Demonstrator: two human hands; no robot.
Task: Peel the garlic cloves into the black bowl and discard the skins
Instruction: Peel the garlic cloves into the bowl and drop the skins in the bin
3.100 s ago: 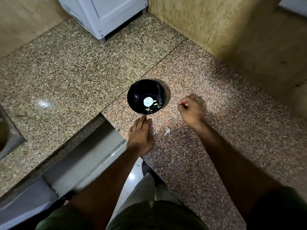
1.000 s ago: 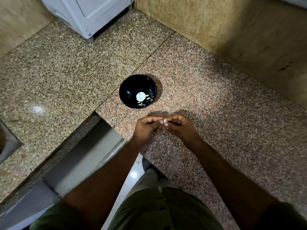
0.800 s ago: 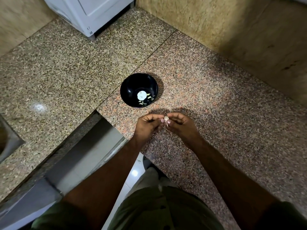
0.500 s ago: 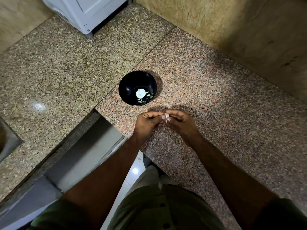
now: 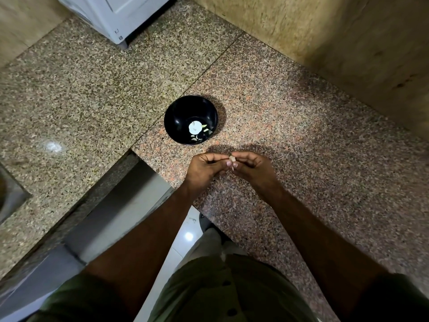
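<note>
My left hand [image 5: 204, 169] and right hand [image 5: 251, 169] are meeting fingertip to fingertip, both pinching one clove [image 5: 232, 159] between them above the counter [image 5: 325, 140]; the bowl [image 5: 176, 122] is sitting just beyond, holding pale pieces.

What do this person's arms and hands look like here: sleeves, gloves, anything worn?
Both forearms are bare, and the left hand and right hand wear no gloves; no rings or watch show. Dark olive-green short sleeves cover the upper arms, matching the buttoned shirt.
</note>
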